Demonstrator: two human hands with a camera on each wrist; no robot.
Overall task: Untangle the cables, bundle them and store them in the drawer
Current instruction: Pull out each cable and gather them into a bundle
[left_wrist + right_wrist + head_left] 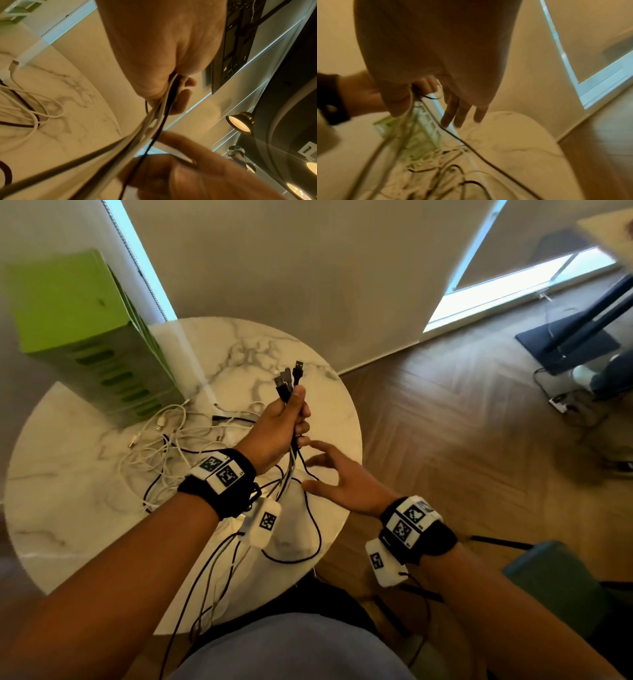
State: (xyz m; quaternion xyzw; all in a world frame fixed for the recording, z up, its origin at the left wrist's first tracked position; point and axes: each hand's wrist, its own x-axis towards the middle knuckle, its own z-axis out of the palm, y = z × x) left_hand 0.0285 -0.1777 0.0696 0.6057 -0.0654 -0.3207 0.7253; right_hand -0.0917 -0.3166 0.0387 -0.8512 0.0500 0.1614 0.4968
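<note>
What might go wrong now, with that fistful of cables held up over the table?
The left hand grips several cables whose tails loop off the table edge; they could snag. Lifting higher may drag the white tangle along. The open right hand isn't steadying anything yet.

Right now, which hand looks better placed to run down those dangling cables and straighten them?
The right hand, probably. It is open with fingers spread, just below the left hand, beside the hanging cables. The left hand already grips the plug ends upright, so it is busy.
</note>
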